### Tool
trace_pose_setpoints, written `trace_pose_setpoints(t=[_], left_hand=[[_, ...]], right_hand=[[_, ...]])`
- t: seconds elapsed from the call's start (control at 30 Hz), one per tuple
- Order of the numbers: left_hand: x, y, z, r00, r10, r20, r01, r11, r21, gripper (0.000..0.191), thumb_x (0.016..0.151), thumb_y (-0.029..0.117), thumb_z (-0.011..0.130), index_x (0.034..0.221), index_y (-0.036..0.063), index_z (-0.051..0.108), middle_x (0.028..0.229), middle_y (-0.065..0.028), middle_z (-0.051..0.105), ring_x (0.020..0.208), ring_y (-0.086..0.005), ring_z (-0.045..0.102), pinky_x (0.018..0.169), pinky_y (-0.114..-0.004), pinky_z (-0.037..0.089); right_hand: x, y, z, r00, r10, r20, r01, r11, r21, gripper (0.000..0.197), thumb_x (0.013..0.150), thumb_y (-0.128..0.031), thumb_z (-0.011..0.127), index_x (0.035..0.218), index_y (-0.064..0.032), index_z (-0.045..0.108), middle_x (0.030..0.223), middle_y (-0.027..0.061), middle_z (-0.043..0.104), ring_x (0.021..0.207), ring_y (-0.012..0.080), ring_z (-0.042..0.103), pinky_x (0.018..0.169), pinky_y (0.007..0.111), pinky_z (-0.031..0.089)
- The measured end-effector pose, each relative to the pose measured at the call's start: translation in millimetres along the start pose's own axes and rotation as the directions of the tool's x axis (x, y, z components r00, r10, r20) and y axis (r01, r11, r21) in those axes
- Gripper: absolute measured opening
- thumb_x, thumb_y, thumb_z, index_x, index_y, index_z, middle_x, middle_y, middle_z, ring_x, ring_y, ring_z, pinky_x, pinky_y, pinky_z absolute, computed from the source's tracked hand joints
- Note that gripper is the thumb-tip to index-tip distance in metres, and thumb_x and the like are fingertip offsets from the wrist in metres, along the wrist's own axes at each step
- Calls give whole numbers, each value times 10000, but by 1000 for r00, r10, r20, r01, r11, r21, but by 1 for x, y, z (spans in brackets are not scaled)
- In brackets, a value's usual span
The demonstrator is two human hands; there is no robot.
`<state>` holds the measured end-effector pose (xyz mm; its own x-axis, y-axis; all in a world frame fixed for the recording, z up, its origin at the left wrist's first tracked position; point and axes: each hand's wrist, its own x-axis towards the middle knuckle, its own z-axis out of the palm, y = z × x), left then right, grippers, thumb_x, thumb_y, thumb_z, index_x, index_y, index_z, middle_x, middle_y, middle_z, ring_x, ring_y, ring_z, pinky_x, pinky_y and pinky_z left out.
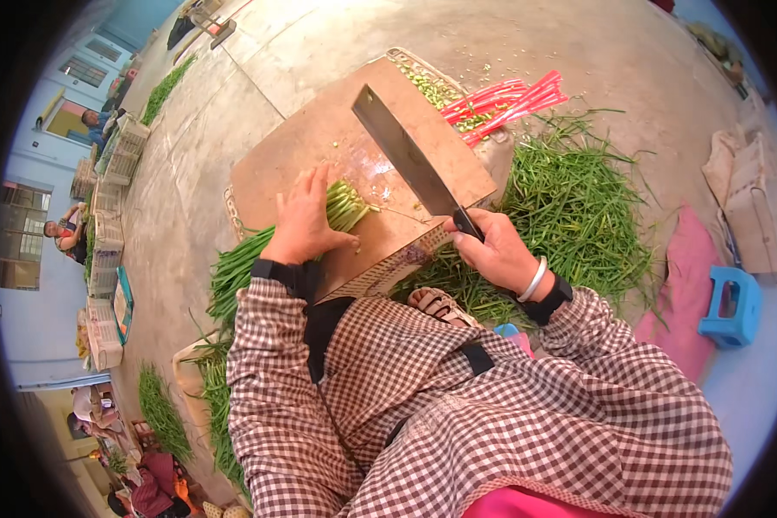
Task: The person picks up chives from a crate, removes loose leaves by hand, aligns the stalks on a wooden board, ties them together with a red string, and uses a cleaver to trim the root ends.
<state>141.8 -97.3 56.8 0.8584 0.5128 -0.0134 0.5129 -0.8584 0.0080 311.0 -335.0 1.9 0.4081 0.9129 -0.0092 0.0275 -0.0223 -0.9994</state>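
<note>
My right hand [495,249] is closed on the black handle of a cleaver [405,152], whose broad blade is raised over the right part of a brown board [285,152]. The board lies across a patterned crate. My left hand [304,217] rests, fingers spread, on a bunch of long green stalks [346,204]. Their pale cut ends point towards the cleaver, and their green leaves [243,265] hang over the board's left edge. How firmly the left fingers press on the bunch is partly hidden. Small cut bits lie on the board near the ends.
Cut pieces [427,84] and red-and-white plastic strips [515,103] lie past the board. A heap of green leaves [576,213] covers the floor at right. Beyond it are a pink cloth [683,291] and a blue stool [730,307]. Several people sit near crates [107,259] at far left.
</note>
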Motion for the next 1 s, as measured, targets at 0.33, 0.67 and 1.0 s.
trace_pose_setpoints(t=[0.33,0.67,1.0], left_hand=[[-21,-10,20,980,-179,-81,181,983,18,931,527,242,881,1324,72,431,1134,-141,606,1033,-323,583,896,-393,447],[7,-52,0,944,68,323,57,930,-363,904,555,274,850,1304,-12,432,1152,-225,583,1086,-366,559,922,-404,446],[-13,30,50,969,4,-249,40,984,173,1191,549,382,859,1460,16,184,1341,-172,448,1278,-338,397,1000,-591,312]], right_hand=[[-9,7,-2,986,153,-69,-149,987,51,159,847,-79,555,921,52,605,616,-9,542,504,57,471,466,241,386],[-9,-4,-4,985,171,-1,-170,978,118,127,872,-86,570,888,36,603,601,-30,527,505,44,474,461,233,385],[-4,9,2,993,106,-57,-110,992,-67,232,871,-161,586,759,42,580,534,33,487,479,88,450,455,296,376]])
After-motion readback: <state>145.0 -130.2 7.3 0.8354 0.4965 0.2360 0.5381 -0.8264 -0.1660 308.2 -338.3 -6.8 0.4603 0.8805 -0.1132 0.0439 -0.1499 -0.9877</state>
